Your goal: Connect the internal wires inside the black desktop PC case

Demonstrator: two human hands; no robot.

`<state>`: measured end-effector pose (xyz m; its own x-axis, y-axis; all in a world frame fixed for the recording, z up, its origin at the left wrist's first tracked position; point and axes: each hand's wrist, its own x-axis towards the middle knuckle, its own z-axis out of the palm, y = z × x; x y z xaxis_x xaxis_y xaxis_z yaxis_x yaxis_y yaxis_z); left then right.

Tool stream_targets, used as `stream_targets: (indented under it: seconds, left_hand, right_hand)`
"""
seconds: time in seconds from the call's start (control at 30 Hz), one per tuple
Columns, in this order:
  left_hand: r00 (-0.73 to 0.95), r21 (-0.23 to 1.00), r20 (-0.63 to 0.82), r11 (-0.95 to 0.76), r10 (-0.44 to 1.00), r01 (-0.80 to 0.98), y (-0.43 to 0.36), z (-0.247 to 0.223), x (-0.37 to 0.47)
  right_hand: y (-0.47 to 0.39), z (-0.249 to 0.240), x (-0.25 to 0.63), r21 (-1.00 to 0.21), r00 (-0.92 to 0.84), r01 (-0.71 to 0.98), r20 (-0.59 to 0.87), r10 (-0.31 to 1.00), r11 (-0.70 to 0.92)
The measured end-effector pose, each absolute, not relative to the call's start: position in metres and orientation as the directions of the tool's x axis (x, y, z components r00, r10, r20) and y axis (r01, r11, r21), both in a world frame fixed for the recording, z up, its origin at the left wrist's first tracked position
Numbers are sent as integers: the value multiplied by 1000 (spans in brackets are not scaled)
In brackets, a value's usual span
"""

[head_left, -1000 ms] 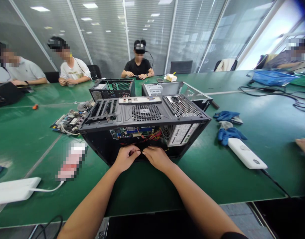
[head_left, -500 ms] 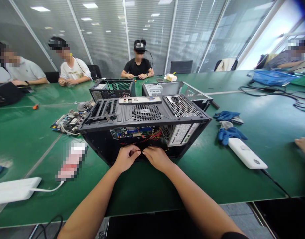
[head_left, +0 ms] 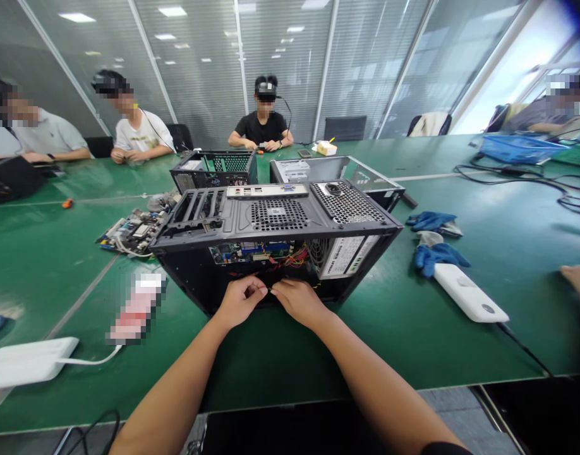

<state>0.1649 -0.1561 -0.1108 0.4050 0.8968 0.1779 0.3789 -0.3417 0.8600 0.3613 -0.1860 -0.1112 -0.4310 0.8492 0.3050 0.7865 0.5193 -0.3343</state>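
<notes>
An open black computer case (head_left: 223,230) stands in front of me, its rear panel facing up and its open side towards me. Inside show a motherboard (head_left: 252,251), a power supply (head_left: 349,256) with a white label, and a bundle of red and yellow wires (head_left: 297,256). Low at the open side, my left hand (head_left: 242,300) is closed in a pinch. My right hand (head_left: 299,302) pinches just beside it, fingertips almost meeting. A thin cable (head_left: 317,286), partly yellow, runs at the right hand; most of it is hidden by the fingers.
Behind stand another black case (head_left: 214,165) and a silver-grey case (head_left: 337,169). A loose circuit board (head_left: 133,230) lies left, blue gloves (head_left: 439,253) and a white power bank (head_left: 470,294) right. Another power bank (head_left: 29,363) is cabled to a blurred phone (head_left: 136,309). Several people sit around.
My hands stay in nearly the same place, with only a slight shift at the fingertips. Across the table, a person's hand has moved a little. The case has not moved.
</notes>
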Motion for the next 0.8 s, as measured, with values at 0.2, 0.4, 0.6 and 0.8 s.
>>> stream_targets:
  seconds: [0.2,0.4,0.6,0.8]
  left_hand:
    - [391,868,198,-346,899,356,-155,-113,165]
    - [385,849,250,-392,888,355,-156,-112,166]
    - [390,836,262,-410,883,365,-157,-111,166]
    - [405,831,226,-392,886,395,-157,-111,165]
  right_hand:
    - [-187,-110,361,-367,-417,777,307,855,511]
    - [-186,-112,361,-459,-386,746,293,875,483]
    - [-187,-111,361,-482,-373,744,278,885,464]
    - [-187,-110,361,-466,-385,741,297,874,485]
